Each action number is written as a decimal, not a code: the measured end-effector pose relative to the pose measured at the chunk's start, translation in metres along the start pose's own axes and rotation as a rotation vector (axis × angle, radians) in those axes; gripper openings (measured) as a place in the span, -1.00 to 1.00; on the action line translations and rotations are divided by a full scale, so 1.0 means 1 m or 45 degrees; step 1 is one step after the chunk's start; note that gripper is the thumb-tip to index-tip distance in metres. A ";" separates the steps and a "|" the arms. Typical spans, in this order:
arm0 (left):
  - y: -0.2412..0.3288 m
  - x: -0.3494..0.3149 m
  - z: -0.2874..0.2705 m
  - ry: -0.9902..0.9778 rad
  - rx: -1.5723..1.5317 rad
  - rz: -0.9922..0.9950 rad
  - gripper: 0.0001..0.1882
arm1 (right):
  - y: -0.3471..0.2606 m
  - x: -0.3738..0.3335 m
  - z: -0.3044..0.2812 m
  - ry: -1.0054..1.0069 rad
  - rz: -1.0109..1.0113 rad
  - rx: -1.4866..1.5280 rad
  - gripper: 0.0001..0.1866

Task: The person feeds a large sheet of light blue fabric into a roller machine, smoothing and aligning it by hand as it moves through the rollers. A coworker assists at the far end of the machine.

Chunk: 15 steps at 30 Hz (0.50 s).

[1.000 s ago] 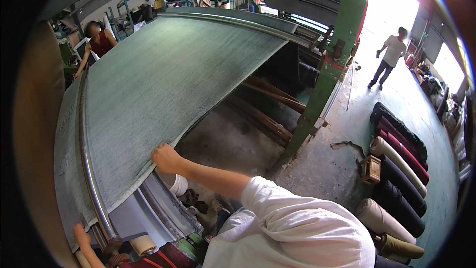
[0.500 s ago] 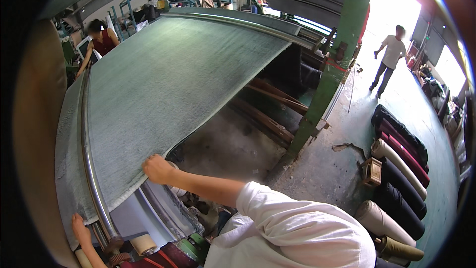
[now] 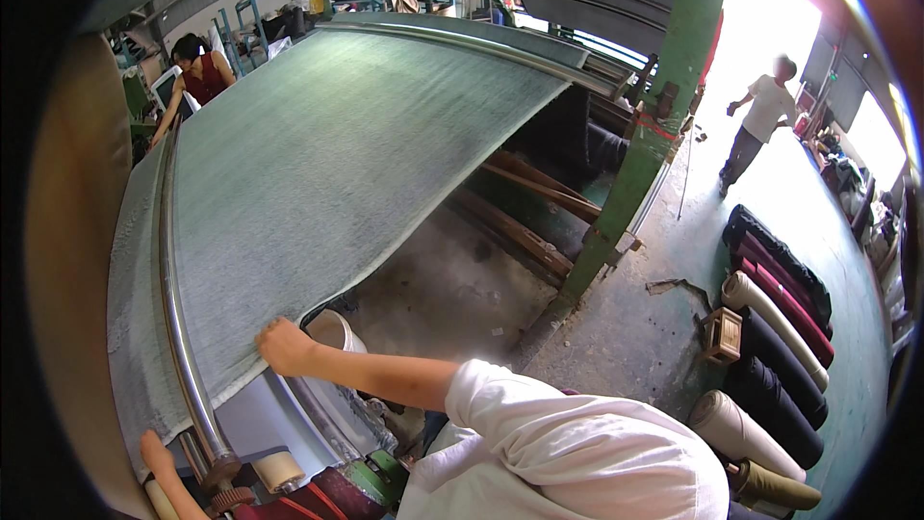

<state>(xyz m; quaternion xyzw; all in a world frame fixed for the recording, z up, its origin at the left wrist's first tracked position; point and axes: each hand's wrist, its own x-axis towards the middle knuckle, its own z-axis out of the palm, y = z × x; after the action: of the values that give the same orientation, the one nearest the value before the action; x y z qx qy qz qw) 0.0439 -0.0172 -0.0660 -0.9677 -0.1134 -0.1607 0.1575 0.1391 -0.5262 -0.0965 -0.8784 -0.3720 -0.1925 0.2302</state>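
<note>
Fabric (image 3: 337,154) is edge-gripped by the right hand (image 3: 287,347), fingers clenched, apparently for tension; left hand (image 3: 157,455) finger closure cannot be determined.

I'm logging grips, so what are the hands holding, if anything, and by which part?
The right hand grips the gray-green fabric by its near edge; the left hand is at that edge, but whether it grips cannot be told.
</note>
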 end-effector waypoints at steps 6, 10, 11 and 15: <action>0.035 -0.003 -0.019 0.182 -0.099 0.074 -0.81 | -0.016 0.008 0.007 -0.026 0.001 -0.019 -0.87; 0.089 0.004 -0.087 -0.075 -0.116 0.150 -0.71 | -0.010 0.010 0.010 -0.004 -0.090 0.017 -0.79; 0.089 0.007 -0.091 -0.225 -0.069 0.110 -0.69 | -0.005 0.010 0.011 0.026 -0.116 0.028 -0.77; 0.022 -0.012 -0.026 0.005 -0.177 0.148 -0.68 | 0.036 0.002 -0.027 -0.009 -0.231 0.066 -0.71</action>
<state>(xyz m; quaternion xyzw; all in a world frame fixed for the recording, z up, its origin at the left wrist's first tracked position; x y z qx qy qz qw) 0.0321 -0.0487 -0.0530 -0.9810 -0.0452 -0.1605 0.0991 0.1629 -0.5624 -0.0824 -0.8355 -0.4558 -0.1997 0.2332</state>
